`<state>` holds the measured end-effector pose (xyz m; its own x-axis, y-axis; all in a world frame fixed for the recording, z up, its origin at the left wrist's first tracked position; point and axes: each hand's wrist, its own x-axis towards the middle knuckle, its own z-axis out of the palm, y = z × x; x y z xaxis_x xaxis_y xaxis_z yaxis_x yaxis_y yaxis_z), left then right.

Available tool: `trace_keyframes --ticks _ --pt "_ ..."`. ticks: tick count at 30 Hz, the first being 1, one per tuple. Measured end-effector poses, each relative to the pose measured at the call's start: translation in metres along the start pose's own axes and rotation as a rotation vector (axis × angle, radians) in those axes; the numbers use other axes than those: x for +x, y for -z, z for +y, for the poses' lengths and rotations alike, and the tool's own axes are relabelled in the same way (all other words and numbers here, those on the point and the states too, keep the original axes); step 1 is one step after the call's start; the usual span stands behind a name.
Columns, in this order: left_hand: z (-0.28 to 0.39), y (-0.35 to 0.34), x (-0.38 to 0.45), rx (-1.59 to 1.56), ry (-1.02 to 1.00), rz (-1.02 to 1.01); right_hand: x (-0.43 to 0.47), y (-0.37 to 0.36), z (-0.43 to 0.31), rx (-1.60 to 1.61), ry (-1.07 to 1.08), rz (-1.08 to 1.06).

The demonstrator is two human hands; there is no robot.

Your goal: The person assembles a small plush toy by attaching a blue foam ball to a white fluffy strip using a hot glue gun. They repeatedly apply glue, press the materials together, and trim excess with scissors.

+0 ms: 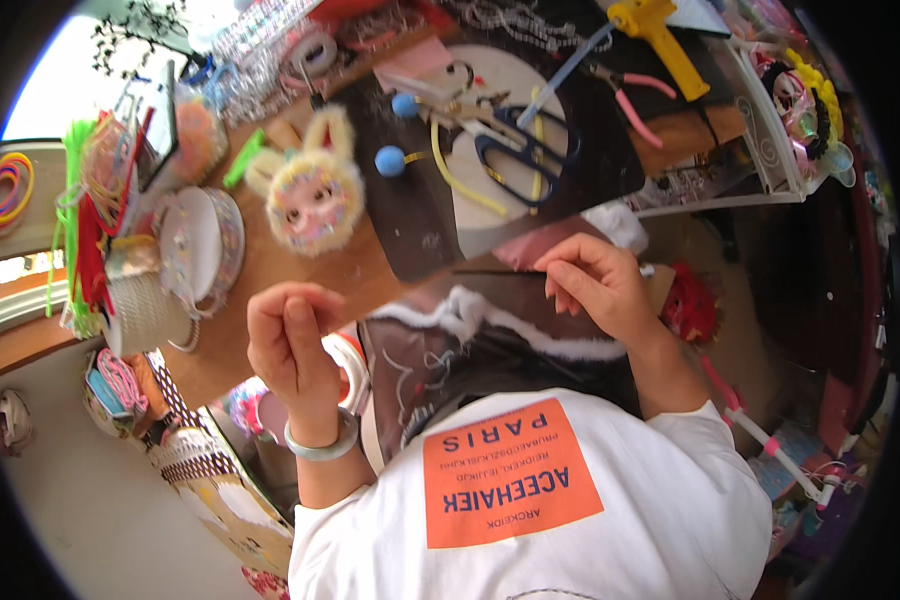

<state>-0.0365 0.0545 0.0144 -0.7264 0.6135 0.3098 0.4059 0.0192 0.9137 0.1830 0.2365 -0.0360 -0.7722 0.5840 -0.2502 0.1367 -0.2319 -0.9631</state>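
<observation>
My left hand (292,337), with a bangle on its wrist, is raised by the table's near edge. Its thumb and fingers are pinched together; whether something thin is between them cannot be told. My right hand (596,285) hovers over my lap, just off the table edge, its fingers curled and the thumb close to the index finger; nothing shows clearly in it. A knotted white fluffy strip (465,311) lies between the hands across a dark apron. On the table ahead are a furry doll head with rabbit ears (315,187) and dark-handled scissors (521,150).
Blue pompoms (390,160), pink-handled pliers (637,105) and a yellow glue gun (664,49) lie on or by a dark mat (412,232). Ribbon and bead spools (191,244) stand left. A white rack (776,150) stands right, with a red fluffy item (690,304) below.
</observation>
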Motion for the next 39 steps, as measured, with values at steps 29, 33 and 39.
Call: trace_keyframes --ticks 29,33,39 --pt "-0.064 0.05 -0.121 0.073 0.039 -0.115 -0.003 -0.145 0.052 0.614 -0.573 -0.624" --pt "-0.067 0.058 -0.135 -0.193 0.258 -0.072 -0.003 -0.153 0.045 0.606 -0.581 -0.676" --pt "-0.061 0.057 -0.128 0.134 0.006 -0.12 -0.008 -0.154 0.047 0.545 -0.574 -0.673"
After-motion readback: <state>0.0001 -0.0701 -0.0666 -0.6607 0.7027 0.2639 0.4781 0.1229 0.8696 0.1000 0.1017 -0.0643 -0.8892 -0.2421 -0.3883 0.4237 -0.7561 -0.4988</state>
